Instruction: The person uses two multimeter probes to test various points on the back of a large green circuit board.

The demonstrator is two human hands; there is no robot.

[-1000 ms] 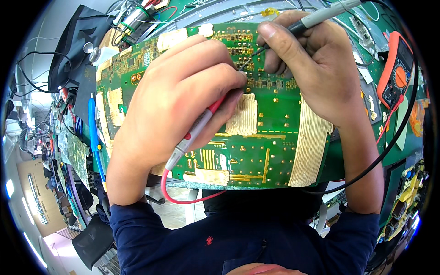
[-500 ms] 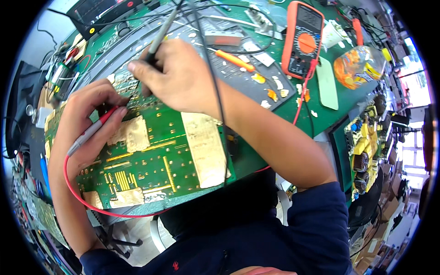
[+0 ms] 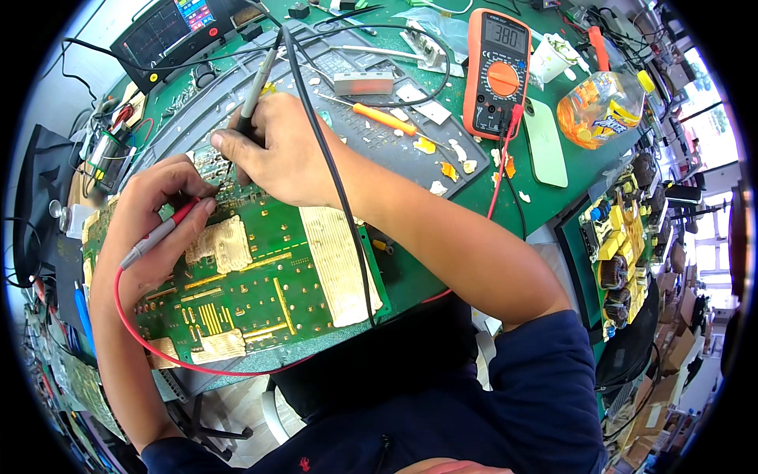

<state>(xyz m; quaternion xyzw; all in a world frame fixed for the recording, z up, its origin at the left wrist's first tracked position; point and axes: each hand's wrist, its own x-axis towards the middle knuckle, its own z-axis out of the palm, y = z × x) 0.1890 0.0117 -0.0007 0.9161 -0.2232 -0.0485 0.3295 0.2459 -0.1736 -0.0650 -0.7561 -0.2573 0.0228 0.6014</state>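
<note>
A large green circuit board [image 3: 264, 229] with gold-coloured solder patches lies in front of me at the table's near edge. My left hand [image 3: 162, 213] rests over its left part, fingers closed on a grey and red test probe [image 3: 150, 243] whose red lead loops down across the board. My right hand [image 3: 276, 150] is closed round a second test probe [image 3: 257, 87], grey and black, with a black lead; it points down at the dense components on the board's far side. Both probe tips are close together and hard to make out. An orange multimeter [image 3: 497, 75] with a lit display lies at the upper right.
A grey mat [image 3: 379, 142] carries an orange screwdriver [image 3: 384, 118] and scattered flakes. A pale green phone [image 3: 545, 146] and an orange-filled plastic bottle [image 3: 604, 110] lie right of it. Another circuit board [image 3: 620, 261] stands farther right. A bench instrument [image 3: 162, 39] sits at the far left.
The view has shifted slightly, so the multimeter and bottle appear farther left. Both hands keep their probes at nearly the same place on the board.
</note>
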